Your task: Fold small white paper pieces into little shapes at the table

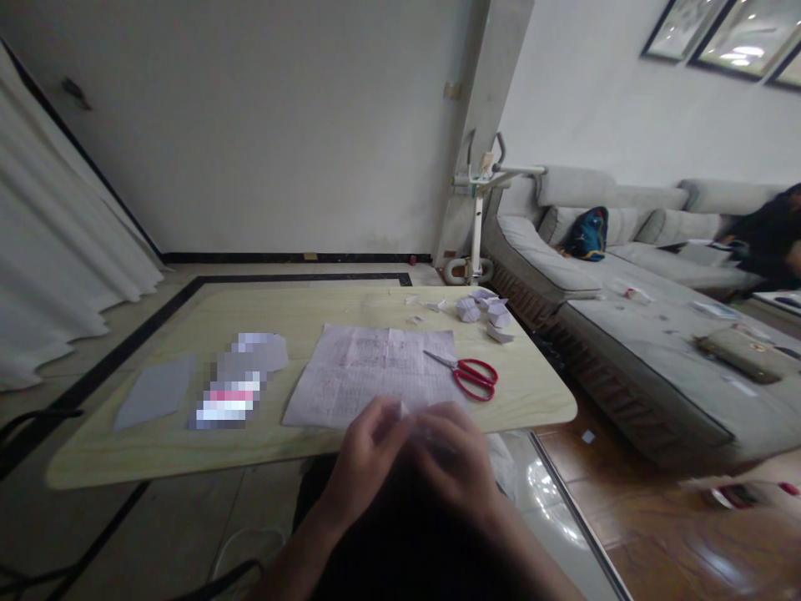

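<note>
My left hand (374, 442) and my right hand (455, 455) are close together at the table's near edge, fingers curled toward each other. Between their fingertips shows a bit of white paper (404, 409), mostly hidden by the fingers. Motion blurs my right hand. Just beyond them a creased, printed sheet (375, 367) lies flat. Scissors with red handles (476, 380) rest at its right side, the blades over the paper. Several folded paper pieces (485, 307) sit near the table's far right corner, with small paper scraps (416, 320) beside them.
The pale wooden table (244, 451) also bears a plain paper sheet (155, 391) and a pixelated item (231, 384) on the left. A grey sofa (651, 376) stands to the right, where a person in dark clothes (773, 234) sits. White exercise equipment (477, 221) stands behind the table.
</note>
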Demonstrator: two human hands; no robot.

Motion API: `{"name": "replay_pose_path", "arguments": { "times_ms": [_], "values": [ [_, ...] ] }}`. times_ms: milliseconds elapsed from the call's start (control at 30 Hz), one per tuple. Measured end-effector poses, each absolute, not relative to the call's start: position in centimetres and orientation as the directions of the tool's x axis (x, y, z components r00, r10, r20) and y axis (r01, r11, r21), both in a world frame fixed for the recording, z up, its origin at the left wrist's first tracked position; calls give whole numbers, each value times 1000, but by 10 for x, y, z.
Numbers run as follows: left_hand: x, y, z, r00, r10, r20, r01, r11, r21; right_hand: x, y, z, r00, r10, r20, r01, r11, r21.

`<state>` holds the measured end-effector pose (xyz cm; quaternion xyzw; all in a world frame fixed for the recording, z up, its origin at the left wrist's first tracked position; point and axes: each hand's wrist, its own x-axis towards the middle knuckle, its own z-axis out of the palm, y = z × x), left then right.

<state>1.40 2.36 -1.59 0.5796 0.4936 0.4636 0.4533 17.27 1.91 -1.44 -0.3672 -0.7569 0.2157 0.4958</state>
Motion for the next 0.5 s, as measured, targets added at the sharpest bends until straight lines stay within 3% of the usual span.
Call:
{"name": "replay_pose_path", "arguments": {
  "times_ms": [167,367,500],
  "values": [
    [14,21,-13,143,976,166,260,-199,945,176,22,-6,-47,869,492,325,479,-816],
    [10,19,-22,206,938,280,434,-344,833,176,28,-4,-137,970,200,264,230,-937],
    [9,18,-23,271,906,325,490,-421,764,176,29,-2,-178,981,79,165,108,-980]
  ]
}}
